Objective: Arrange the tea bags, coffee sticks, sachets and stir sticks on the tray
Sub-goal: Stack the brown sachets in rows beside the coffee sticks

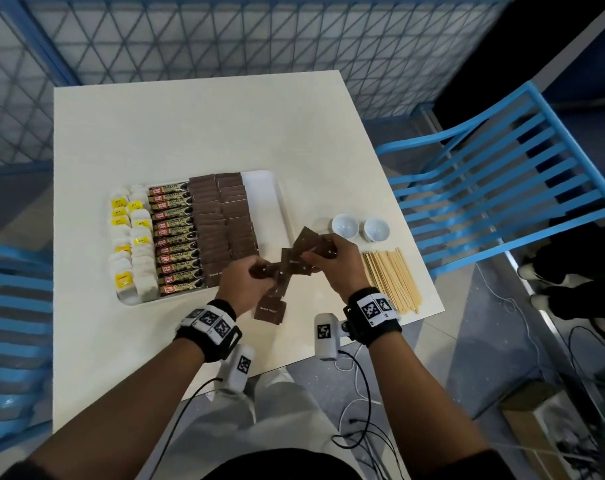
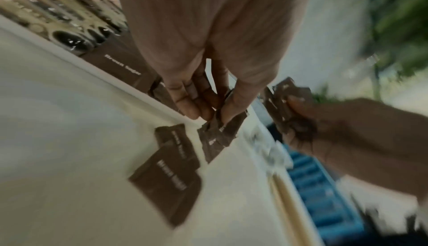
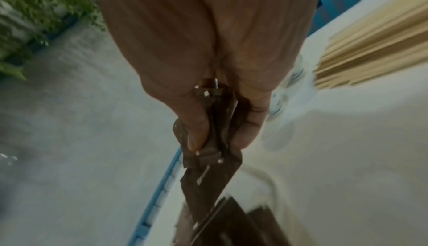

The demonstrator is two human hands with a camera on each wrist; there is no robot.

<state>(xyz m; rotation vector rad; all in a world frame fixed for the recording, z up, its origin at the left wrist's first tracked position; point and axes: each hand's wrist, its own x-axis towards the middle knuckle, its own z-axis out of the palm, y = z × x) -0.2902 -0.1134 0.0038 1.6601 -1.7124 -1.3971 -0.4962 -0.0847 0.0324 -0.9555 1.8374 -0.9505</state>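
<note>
Brown sachets (image 1: pixel 308 252) within both grips.

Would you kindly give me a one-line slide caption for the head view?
Both hands, left hand and right hand, hold brown sugar sachets beside the part-filled tray.

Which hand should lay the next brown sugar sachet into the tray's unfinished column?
Left, probably. The left hand pinches a brown sugar sachet right at the white tray, beside the near end of the sachet columns. The right hand grips a bunch farther right, over the table.
</note>
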